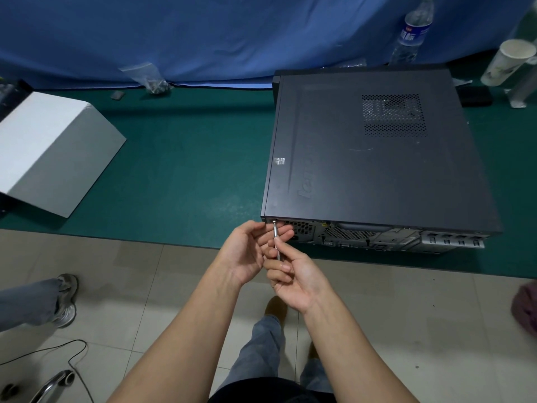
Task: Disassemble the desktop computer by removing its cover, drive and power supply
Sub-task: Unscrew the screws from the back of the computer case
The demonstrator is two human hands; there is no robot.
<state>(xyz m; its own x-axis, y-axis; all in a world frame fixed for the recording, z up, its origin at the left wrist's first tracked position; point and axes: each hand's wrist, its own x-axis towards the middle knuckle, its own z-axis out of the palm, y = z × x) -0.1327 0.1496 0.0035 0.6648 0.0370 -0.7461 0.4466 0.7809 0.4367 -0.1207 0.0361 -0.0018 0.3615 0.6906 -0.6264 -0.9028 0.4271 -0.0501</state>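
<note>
A dark grey desktop computer [377, 158] lies on its side on the green table mat [180, 158], its rear panel facing me at the table's front edge. Its cover with a vent grille [393, 114] is on the case. A thin silver screwdriver [276, 237] points at a screw at the rear panel's left corner. My right hand [293, 277] grips the screwdriver's handle. My left hand [250, 251] is cupped beside the shaft, its fingertips touching it near the tip.
A white box [55, 146] sits at the table's left. A plastic bag of small parts [151, 80] lies by the blue cloth backdrop. A water bottle [412, 30] and paper cup [508, 59] stand behind the computer. Another person's leg and shoe [64, 298] are at left.
</note>
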